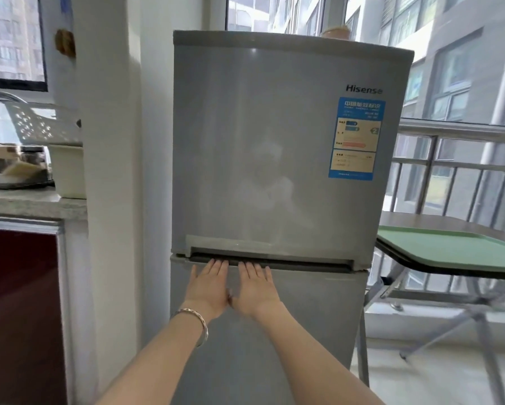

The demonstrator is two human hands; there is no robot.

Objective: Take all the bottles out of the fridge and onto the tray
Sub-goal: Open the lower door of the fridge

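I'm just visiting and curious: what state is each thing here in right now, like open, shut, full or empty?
Upper fridge door: shut.
Lower fridge door: shut.
Green tray: empty, lying flat on the folding table.
Left hand: open, fingertips at the handle slot.
Right hand: open, fingertips at the same slot.
Bottles: none in sight.

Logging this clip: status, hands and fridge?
Both hands open, left hand and right hand fingertips at upper door handle slot. Fridge shut, bottles unseen. Green tray bare.
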